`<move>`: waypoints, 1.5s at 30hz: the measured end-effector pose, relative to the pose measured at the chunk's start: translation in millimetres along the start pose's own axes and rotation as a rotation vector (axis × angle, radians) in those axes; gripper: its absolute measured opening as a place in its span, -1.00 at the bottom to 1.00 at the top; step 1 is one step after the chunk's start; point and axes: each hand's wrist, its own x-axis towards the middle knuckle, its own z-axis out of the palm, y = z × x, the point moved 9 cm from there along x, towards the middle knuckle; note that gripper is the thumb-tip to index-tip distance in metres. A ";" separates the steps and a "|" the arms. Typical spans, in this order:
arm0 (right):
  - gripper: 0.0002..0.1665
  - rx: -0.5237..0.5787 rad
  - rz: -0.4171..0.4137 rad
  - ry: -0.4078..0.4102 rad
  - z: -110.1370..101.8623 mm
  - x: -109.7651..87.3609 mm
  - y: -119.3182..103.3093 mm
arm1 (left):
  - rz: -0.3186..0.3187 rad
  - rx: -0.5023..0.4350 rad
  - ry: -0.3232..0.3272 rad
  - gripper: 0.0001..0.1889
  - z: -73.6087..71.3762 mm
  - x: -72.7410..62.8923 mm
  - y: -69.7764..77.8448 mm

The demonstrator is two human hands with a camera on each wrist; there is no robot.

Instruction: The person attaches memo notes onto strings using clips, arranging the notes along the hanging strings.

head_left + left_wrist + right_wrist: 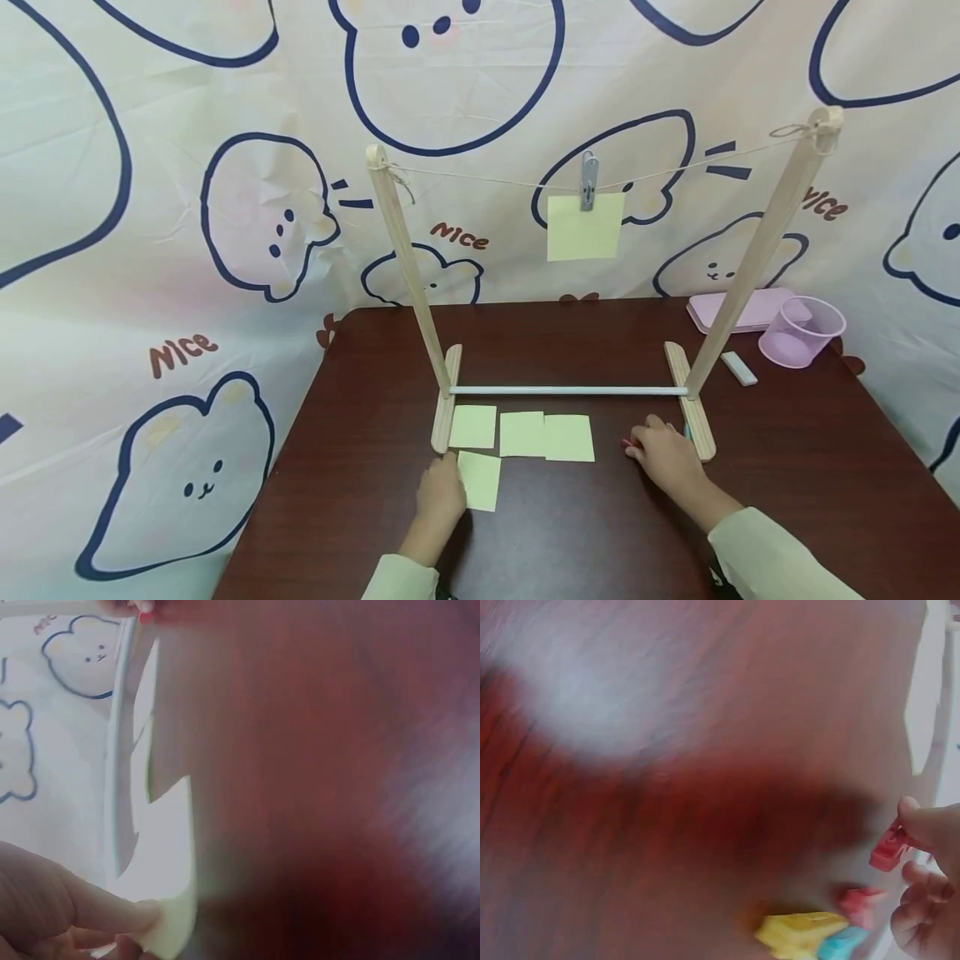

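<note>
- A pale green note [481,482] is pinched by an edge in the left hand [441,497], its face apparently kept uncovered that way, near three notes [522,434] laid on the worktop [570,533].
- A red clip [887,851] is pinched by the right hand [670,460], one end left free, probably for easy squeezing.
- Beyond, another note [585,229] is hung by a metal clip [589,177] from a string [465,176], held high by wooden posts [760,258].

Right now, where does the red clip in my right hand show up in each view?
Head: the red clip is a small speck, right of and below centre.
Left wrist: the red clip is near the top edge, left of centre.
Right wrist: the red clip is lower right, above another red piece.
Shared landmark: the right hand holding it.
</note>
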 end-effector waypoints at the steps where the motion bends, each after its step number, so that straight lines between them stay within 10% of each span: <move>1: -0.76 0.030 0.002 -0.002 -4.6 0.5 -0.8 | 0.009 -0.006 -0.018 -0.95 -4.6 0.8 0.6; 10: -0.63 0.635 -0.043 -0.168 -74.5 24.2 -25.8 | 0.153 -0.125 -0.195 -0.87 -67.6 22.5 33.1; 17: -0.46 1.153 -0.006 -0.326 -142.4 52.8 -64.7 | 0.136 -0.616 -0.241 -0.69 -105.8 44.2 81.1; 22: -0.55 1.139 -0.021 -0.222 -200.7 82.4 -95.8 | 0.168 -0.721 -0.112 -0.82 -137.7 65.1 113.9; 32: -0.75 1.235 -0.110 0.265 -318.4 139.4 -142.9 | 0.290 -0.882 0.060 -0.73 -186.5 94.9 164.2; 45: -0.78 1.196 0.040 0.327 -313.5 174.5 -152.1 | 0.338 -0.957 0.049 -0.70 -202.8 110.6 193.9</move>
